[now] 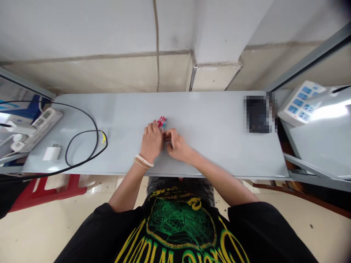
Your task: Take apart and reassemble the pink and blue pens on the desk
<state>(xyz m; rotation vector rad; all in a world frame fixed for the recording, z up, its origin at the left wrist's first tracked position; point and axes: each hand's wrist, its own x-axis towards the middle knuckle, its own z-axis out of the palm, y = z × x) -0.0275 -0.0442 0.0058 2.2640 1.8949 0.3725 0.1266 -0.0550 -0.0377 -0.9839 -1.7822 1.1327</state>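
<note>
Above the middle of the grey-white table (pixel 214 120), my two hands are close together. My left hand (pixel 152 140), with two beaded bracelets at the wrist, is closed around a small pink, red and blue thing (pixel 161 122). Part of it sticks out past the fingers; it looks shiny, and its kind is not clear. My right hand (pixel 177 147) is right beside it, fingers curled in and fingertips close to the left hand. What those right fingers pinch, if anything, is hidden.
A black cable (pixel 94 155) loops over the table's left side, near a white charger plug (pixel 52 152) and a power strip (pixel 45 122). At the right lies a blurred dark object (pixel 257 115). Beyond stands a white multi-socket block (pixel 301 102). A wall runs behind.
</note>
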